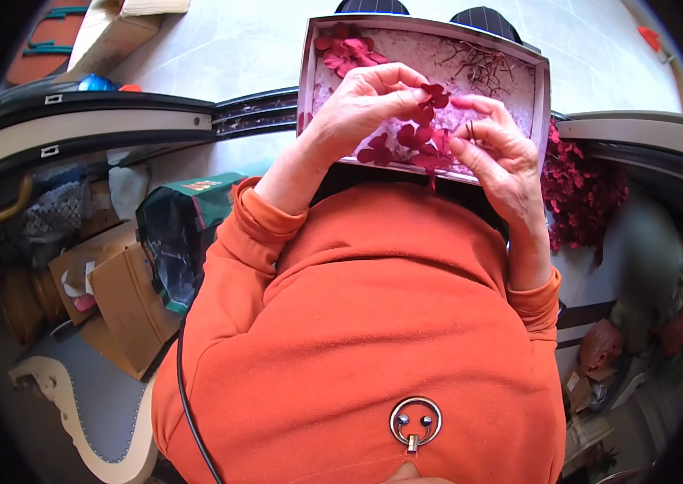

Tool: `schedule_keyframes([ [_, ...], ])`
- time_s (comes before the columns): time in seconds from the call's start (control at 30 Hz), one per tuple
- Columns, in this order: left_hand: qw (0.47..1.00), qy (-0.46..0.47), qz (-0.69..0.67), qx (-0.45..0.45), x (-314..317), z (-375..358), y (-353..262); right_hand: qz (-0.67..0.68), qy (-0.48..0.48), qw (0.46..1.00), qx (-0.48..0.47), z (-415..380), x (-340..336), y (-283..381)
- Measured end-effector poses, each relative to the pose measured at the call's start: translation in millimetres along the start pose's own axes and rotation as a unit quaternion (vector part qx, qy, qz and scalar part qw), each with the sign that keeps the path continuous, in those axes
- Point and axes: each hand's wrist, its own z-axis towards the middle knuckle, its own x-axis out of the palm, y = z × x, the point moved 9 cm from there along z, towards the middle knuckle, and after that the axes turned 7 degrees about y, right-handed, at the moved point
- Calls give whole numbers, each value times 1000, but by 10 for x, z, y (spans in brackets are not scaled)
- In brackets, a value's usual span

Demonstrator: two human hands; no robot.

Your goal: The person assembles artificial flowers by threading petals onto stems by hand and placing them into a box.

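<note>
A shallow, light-coloured box (544, 105) lies in front of my body. Over it, my left hand (367, 106) pinches a dark red artificial flower (436, 96) between thumb and forefinger. My right hand (496, 147) has its thumb and fingers closed around a thin dark stem (471, 131), beside hanging red petals (415, 137). Inside the box, pinkish-red petals (349, 50) are heaped in the far left corner. Bare brown stems (486, 68) lie tangled in the far right part.
A large bunch of red flowers (579, 189) is to the right of the box. Sliding-door tracks (256, 113) run across the floor. On the left are a green bag (188, 214), an opened cardboard box (127, 278) and a chair with a studded edge (83, 403).
</note>
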Motion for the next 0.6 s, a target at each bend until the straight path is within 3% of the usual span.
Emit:
schedule_keyframes([
  [0.2,992,119,18,-29,221,-23,37,54,9,998,23,85,64,-42],
  [0.27,1000,-24,-10,-8,45,-40,23,-132,-22,988,-73,55,22,134],
  [0.3,992,-93,82,26,-40,-56,-65,-132,-22,988,-72,46,36,150],
  [0.33,992,-93,82,26,-62,-89,-99,-180,-47,978,-95,20,37,245],
  [0.4,988,-31,129,-74,-4,-201,-57,-228,-71,964,-117,-11,39,320],
  [0.47,982,-26,132,-131,141,-267,17,-283,-75,934,-206,-70,121,459],
  [0.6,988,27,24,-150,250,-244,165,-335,-47,908,-247,-133,210,466],
])
